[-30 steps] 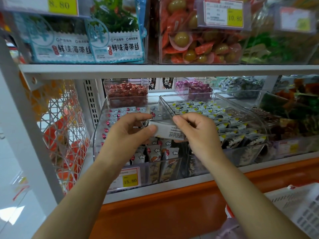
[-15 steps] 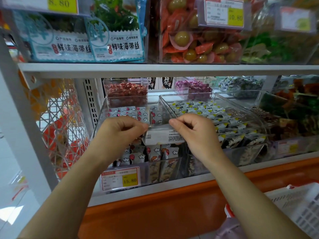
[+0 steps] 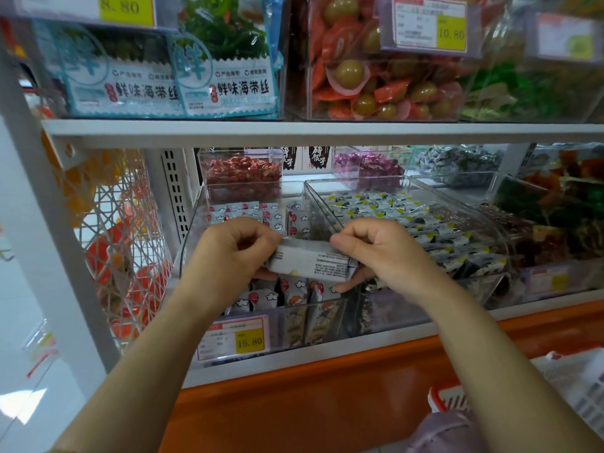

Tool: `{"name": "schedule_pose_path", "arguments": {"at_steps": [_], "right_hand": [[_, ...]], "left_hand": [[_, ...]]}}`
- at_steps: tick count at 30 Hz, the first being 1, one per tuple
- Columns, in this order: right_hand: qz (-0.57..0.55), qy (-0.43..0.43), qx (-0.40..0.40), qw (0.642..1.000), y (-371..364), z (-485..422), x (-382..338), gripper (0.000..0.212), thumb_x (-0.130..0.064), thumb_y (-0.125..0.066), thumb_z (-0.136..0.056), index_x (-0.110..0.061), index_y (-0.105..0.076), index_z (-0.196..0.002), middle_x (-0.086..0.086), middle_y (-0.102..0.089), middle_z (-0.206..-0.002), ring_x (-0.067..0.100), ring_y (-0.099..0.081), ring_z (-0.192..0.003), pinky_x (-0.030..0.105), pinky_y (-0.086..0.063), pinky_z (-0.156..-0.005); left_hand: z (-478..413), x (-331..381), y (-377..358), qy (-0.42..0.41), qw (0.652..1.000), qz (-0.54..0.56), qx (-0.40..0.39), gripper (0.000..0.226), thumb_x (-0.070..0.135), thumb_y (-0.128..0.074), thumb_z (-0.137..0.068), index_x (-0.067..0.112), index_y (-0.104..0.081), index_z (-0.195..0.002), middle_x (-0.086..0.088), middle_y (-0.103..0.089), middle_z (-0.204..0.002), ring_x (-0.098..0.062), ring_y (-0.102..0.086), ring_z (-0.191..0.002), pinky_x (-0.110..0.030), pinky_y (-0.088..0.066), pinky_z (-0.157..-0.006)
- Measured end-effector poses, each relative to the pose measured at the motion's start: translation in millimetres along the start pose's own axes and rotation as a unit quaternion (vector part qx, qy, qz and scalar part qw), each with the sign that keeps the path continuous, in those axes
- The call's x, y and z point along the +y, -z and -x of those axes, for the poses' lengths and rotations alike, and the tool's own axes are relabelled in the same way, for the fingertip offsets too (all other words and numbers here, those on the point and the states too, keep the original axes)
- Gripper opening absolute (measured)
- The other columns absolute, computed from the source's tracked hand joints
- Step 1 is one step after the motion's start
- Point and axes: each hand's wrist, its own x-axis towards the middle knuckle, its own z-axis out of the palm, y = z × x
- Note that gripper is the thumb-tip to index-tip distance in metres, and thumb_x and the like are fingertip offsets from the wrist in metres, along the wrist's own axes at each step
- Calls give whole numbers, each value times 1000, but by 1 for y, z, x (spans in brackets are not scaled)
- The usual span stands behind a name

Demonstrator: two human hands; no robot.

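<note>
A small white snack packet (image 3: pixel 312 261) with fine black print on its back is held between both hands in front of a store shelf. My left hand (image 3: pixel 230 253) pinches its left end, my right hand (image 3: pixel 380 250) pinches its right end, fingers curled over the top edge. The packet hovers above a clear plastic bin (image 3: pixel 192 230) filled with several white packets printed with red dots and clouds (image 3: pixel 294 220). Part of that bin's contents is hidden behind my hands.
A second clear bin (image 3: pixel 487 220) of black-and-yellow packets sits to the right. A price tag (image 3: pixel 235 338) reads 15.80. Seaweed packs (image 3: pixel 225 76) and wrapped olives (image 3: pixel 385 80) fill the upper shelf. A wire side rack (image 3: pixel 114 230) stands left, a white basket (image 3: pixel 585 387) lower right.
Both hands have lowered slightly with the packet and curled tighter over its top edge; the packet has tilted a little, left end higher.
</note>
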Motion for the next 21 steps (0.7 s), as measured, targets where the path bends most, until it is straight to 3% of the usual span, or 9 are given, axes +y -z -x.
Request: {"name": "schedule_pose_path", "arguments": {"at_steps": [6, 12, 15, 17, 19, 21], "right_hand": [[-61, -46, -11, 997, 8, 0, 2, 19, -10, -57, -88, -1, -63, -73, 0, -68, -65, 19, -70, -65, 28, -55, -43], [-97, -41, 1, 994, 9, 1, 8, 19, -12, -61, -83, -11, -68, -66, -1, -69, -64, 18, -70, -63, 29, -56, -44], [-125, -20, -17, 992, 9, 0, 13, 15, -23, -64, -75, -10, -72, -77, 3, -72, -75, 20, -71, -75, 30, -59, -57], [-138, -6, -56, 989, 10, 0, 13, 28, -24, -68, -71, -13, -71, -96, 2, -73, -91, 21, -69, -90, 30, -59, -73], [-72, 14, -61, 995, 9, 1, 13, 44, -23, -75, -64, -25, -67, -107, -4, -72, -103, 16, -67, -98, 28, -55, -86], [-1, 28, -21, 999, 6, 0, 12, 46, -19, -77, -66, -33, -66, -108, -6, -71, -105, 11, -68, -93, 25, -54, -86]], "left_hand": [[-1, 0, -4, -3, 1000, 5, -28, 16, 7, -57, -88, 2, -68, -78, -9, -69, -75, -13, -68, -64, -19, -55, -55], [-1, -1, -5, 0, 999, 21, -38, 16, 7, -58, -87, 5, -69, -75, -6, -70, -73, -14, -69, -65, -19, -55, -55], [-4, -6, -4, 35, 999, 38, 1, 21, 9, -57, -89, 5, -68, -72, 0, -69, -70, -14, -69, -66, -22, -57, -56], [-8, -11, -3, 59, 996, 49, 38, 24, 12, -56, -91, -2, -65, -74, -5, -67, -76, -19, -68, -73, -25, -58, -58], [-11, -14, -3, 76, 994, 56, 59, 26, 14, -56, -91, -6, -63, -77, -11, -63, -82, -21, -67, -72, -24, -58, -57], [-13, -14, -7, 90, 991, 69, 73, 26, 15, -56, -92, -5, -64, -76, -9, -63, -79, -14, -67, -63, -21, -56, -54]]}}
